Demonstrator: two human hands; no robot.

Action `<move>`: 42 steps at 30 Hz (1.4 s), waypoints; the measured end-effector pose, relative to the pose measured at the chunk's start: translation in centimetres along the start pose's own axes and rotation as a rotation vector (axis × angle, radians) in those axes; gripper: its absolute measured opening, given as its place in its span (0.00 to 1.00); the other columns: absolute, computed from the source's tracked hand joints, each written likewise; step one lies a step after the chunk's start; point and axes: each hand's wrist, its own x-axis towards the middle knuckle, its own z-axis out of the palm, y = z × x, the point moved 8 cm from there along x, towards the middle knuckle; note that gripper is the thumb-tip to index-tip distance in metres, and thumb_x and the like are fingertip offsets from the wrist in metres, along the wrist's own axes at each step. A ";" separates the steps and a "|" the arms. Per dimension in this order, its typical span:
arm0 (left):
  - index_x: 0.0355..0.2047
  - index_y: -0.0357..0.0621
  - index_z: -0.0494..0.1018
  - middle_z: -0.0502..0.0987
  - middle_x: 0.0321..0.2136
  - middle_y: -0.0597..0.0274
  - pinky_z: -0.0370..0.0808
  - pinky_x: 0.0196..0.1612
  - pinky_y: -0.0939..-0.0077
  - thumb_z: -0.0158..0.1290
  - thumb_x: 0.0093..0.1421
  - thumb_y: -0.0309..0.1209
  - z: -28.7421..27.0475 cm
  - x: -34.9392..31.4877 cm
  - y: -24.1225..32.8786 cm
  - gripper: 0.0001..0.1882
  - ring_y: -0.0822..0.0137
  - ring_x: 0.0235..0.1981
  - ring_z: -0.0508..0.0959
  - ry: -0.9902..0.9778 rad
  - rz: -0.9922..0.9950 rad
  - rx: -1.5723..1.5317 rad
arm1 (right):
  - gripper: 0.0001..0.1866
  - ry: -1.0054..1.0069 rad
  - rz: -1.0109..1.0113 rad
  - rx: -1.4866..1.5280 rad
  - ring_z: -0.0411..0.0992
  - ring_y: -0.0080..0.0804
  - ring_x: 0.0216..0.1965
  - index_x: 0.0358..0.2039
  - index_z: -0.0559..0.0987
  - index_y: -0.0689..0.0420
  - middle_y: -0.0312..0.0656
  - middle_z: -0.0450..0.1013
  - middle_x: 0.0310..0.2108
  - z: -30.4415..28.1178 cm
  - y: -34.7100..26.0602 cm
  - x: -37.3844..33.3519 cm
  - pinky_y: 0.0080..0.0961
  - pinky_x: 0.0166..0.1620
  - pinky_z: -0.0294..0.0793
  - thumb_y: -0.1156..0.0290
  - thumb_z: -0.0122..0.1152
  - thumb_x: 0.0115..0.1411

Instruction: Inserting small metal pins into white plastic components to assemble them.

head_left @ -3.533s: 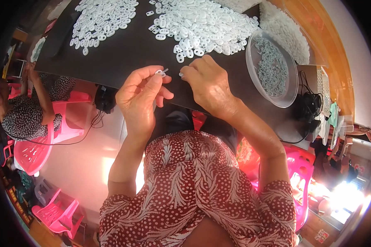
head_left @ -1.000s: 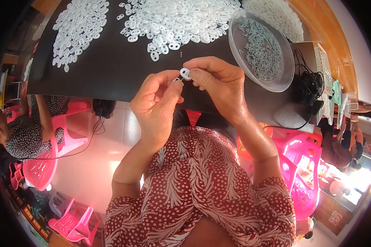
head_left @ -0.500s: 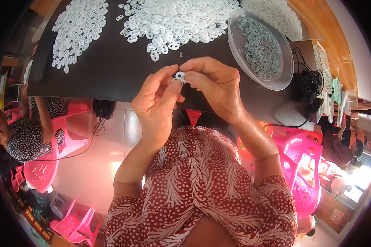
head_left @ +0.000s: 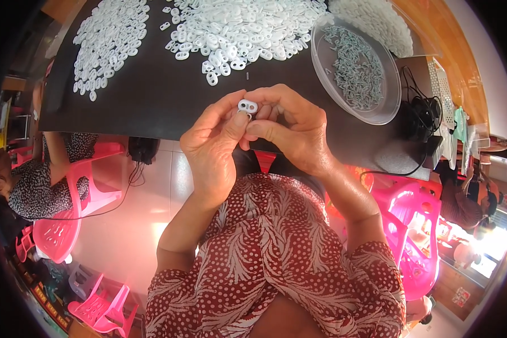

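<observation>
2 hands, left hand (head_left: pixel 211 149) and right hand (head_left: pixel 290 132), pinch 1 small white oval piece (head_left: pixel 247 106) together.

A small assembly workshop, the kind run by hand labour: a long black worktable (head_left: pixel 169 96) is heaped with hundreds of identical small white plastic pieces (head_left: pixel 248 28) sorted into separate piles, with a clear round plastic tray (head_left: pixel 386 110) holding greyer finished parts at one side. Pink plastic chairs (head_left: pixel 67 219) stand on a pale tiled floor (head_left: pixel 129 225), another worker in a spotted dress (head_left: pixel 39 186) sits at the same table, and black cables (head_left: pixel 419 121) lie tangled on the table's end
</observation>
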 end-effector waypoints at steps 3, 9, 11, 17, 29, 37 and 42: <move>0.44 0.32 0.74 0.74 0.30 0.62 0.67 0.24 0.85 0.53 0.59 0.23 0.2 -0.1 0.4 0.13 0.76 0.24 0.72 -0.004 0.025 0.023 | 0.17 0.031 -0.016 0.047 0.71 0.17 0.26 0.40 0.76 0.61 0.36 0.72 0.30 0.0 0.2 -0.2 0.15 0.28 0.67 0.84 0.62 0.47; 0.45 0.32 0.73 0.73 0.30 0.63 0.67 0.25 0.85 0.52 0.60 0.23 0.5 -0.4 1.0 0.13 0.76 0.25 0.71 -0.043 0.088 0.037 | 0.16 0.050 -0.077 0.037 0.72 0.17 0.26 0.39 0.76 0.62 0.37 0.71 0.31 0.0 -0.4 -0.3 0.15 0.27 0.67 0.84 0.62 0.47; 0.44 0.31 0.73 0.73 0.31 0.63 0.68 0.26 0.85 0.52 0.60 0.23 0.3 -0.5 0.9 0.13 0.76 0.25 0.71 -0.029 0.077 -0.004 | 0.16 0.060 -0.071 0.026 0.72 0.18 0.25 0.39 0.76 0.62 0.38 0.71 0.32 0.1 -0.6 -0.5 0.15 0.27 0.68 0.85 0.61 0.48; 0.46 0.31 0.72 0.73 0.33 0.63 0.69 0.28 0.85 0.51 0.61 0.23 0.0 -0.8 0.7 0.13 0.77 0.26 0.70 -0.024 0.114 -0.058 | 0.16 0.111 -0.239 -0.062 0.71 0.19 0.24 0.40 0.76 0.63 0.40 0.69 0.32 0.5 -1.7 -0.8 0.16 0.26 0.68 0.87 0.58 0.49; 0.44 0.30 0.72 0.75 0.33 0.59 0.71 0.29 0.83 0.52 0.61 0.23 -0.1 -1.0 0.4 0.12 0.75 0.26 0.71 -0.014 0.094 -0.154 | 0.19 0.188 -0.344 -0.264 0.69 0.28 0.27 0.41 0.76 0.65 0.44 0.72 0.34 1.0 -2.6 -1.6 0.22 0.29 0.70 0.87 0.59 0.45; 0.44 0.30 0.72 0.74 0.31 0.58 0.71 0.29 0.83 0.52 0.60 0.23 0.1 -1.2 0.5 0.12 0.75 0.25 0.71 -0.014 0.128 -0.194 | 0.19 0.212 -0.461 -0.371 0.69 0.32 0.28 0.41 0.75 0.66 0.44 0.73 0.34 1.2 -3.4 -1.8 0.24 0.30 0.70 0.87 0.59 0.44; 0.43 0.29 0.72 0.74 0.30 0.58 0.72 0.28 0.83 0.52 0.59 0.22 -0.2 -0.9 0.2 0.12 0.74 0.24 0.71 -0.016 0.117 -0.185 | 0.19 0.223 -0.511 -0.401 0.69 0.33 0.28 0.41 0.75 0.66 0.45 0.73 0.34 1.3 -3.5 -1.9 0.24 0.29 0.70 0.87 0.59 0.45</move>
